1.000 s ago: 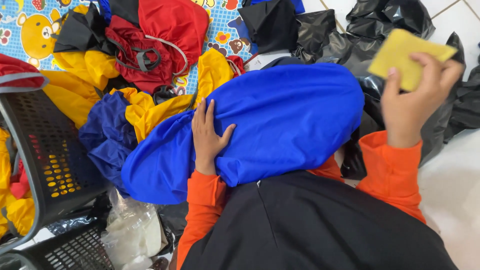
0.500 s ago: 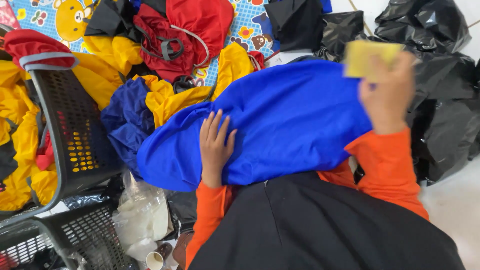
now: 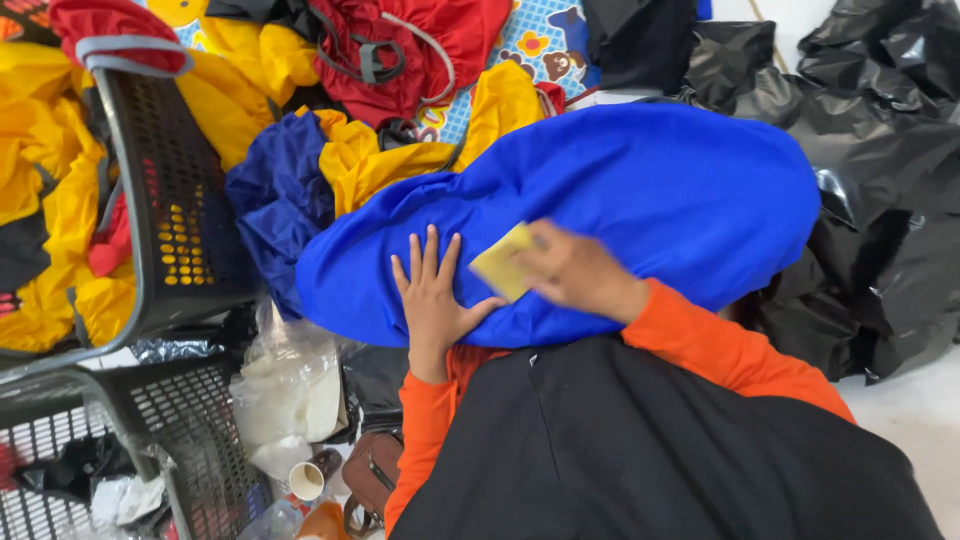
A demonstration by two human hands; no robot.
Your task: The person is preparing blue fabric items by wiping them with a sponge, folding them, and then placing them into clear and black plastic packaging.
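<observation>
So the big blue fabric bundle (image 3: 640, 200) sits right in the middle, draped over the person's lap, and the left hand (image 3: 432, 295) lies flat on its near edge with fingers spread wide, pressing down rather than gripping anything. The right hand (image 3: 570, 270) is blurred, but it's pinching a small pale yellow flat piece (image 3: 503, 263), square-ish like a card or pad, right against the blue cloth, just beside the left hand's thumb. Both sleeves are orange, with a black garment (image 3: 660, 450) covering the lap at the bottom of the view. At the left edge there's a dark grey plastic basket (image 3: 170, 190) with holes in its wall, stuffed with yellow and red fabric, and a second grey basket (image 3: 150, 420) in the bottom left corner. Between that one and the lap there's a crumpled clear plastic bag (image 3: 285, 390), a small brown pouch (image 3: 372, 470) and a paper cup (image 3: 306, 480) lying on its side. Past the blue bundle, toward the top, it's a heap: a navy cloth (image 3: 275, 200), yellow garments (image 3: 370, 160) and a red bag with grey straps (image 3: 420, 50), all on a light blue play mat with cartoon prints (image 3: 545, 40). The whole right side is shiny black plastic bags (image 3: 880, 150), touching the blue bundle. The floor (image 3: 915, 420) shows pale and plain at the lower right corner.
</observation>
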